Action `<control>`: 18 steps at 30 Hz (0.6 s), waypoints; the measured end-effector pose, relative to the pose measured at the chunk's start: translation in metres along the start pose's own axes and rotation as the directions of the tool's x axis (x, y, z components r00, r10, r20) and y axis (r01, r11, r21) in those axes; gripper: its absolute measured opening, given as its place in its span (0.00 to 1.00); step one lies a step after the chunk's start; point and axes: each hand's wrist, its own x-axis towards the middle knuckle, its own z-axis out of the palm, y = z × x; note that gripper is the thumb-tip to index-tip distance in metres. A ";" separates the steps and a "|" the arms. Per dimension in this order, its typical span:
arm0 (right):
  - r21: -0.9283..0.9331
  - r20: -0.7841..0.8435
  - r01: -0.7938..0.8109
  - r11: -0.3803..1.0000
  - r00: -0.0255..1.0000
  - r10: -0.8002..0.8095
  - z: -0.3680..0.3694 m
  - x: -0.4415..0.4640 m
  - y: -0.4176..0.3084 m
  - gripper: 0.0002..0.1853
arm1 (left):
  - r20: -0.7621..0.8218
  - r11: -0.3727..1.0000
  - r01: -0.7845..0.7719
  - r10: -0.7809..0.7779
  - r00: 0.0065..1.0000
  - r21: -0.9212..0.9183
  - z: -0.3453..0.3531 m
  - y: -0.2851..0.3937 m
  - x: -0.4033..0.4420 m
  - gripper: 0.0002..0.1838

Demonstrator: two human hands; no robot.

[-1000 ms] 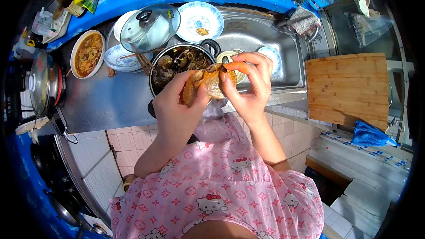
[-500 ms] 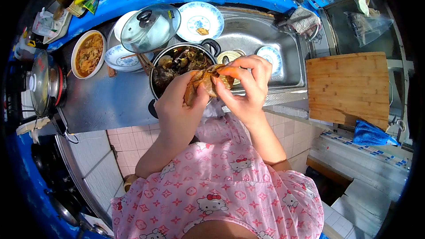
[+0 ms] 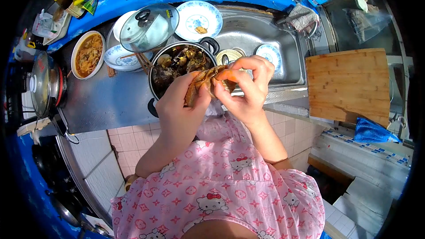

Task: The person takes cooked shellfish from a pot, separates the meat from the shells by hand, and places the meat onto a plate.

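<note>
Both hands hold a brown, ridged shellfish point(image 3: 206, 85) above the near right rim of a pot point(image 3: 152, 79). My left hand point(image 3: 180, 98) grips its left part, thumb and fingers pinched. My right hand point(image 3: 248, 86) pinches its right part with thumb and bent fingers. Fingers hide much of the shellfish, so its exact kind is unclear. Dark shells and brown pieces point(image 3: 182, 62) fill the pot. Behind the pot, a blue-and-white plate point(image 3: 212, 17) carries one small yellowish morsel point(image 3: 201, 30). A glass lid point(image 3: 159, 28) leans over bowls left of this plate.
The sink point(image 3: 239, 26) to the right holds a small patterned dish point(image 3: 269, 57) and a pale yellow can-like container point(image 3: 228, 55). A bowl of reddish food point(image 3: 88, 55) stands left. A wooden cutting board point(image 3: 347, 86) lies right. Chopsticks point(image 3: 144, 62) lie beside the pot.
Both hands keep their grip on the shellfish, with only slight finger movement. The camera view has shifted a little.
</note>
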 end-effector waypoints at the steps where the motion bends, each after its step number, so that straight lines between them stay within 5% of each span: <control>1: -0.003 0.000 0.004 1.000 1.000 -0.004 0.000 0.000 0.000 0.14 | -0.001 1.000 0.005 -0.005 1.000 -0.011 0.001 0.000 -0.001 0.14; 13: -0.117 -0.024 0.079 0.990 0.996 -0.083 -0.015 -0.006 -0.001 0.12 | 0.077 0.971 0.195 -0.186 0.980 -0.140 0.004 -0.007 0.000 0.13; 17: -0.195 0.011 -0.120 0.974 0.992 0.125 -0.027 -0.011 0.025 0.11 | 0.224 0.984 0.138 -0.110 0.968 -0.112 0.033 -0.018 0.022 0.13; 18: -0.208 0.059 -0.161 0.965 0.982 0.177 -0.027 -0.016 0.040 0.10 | 0.267 0.940 0.254 -0.191 0.945 -0.228 0.053 -0.026 0.027 0.11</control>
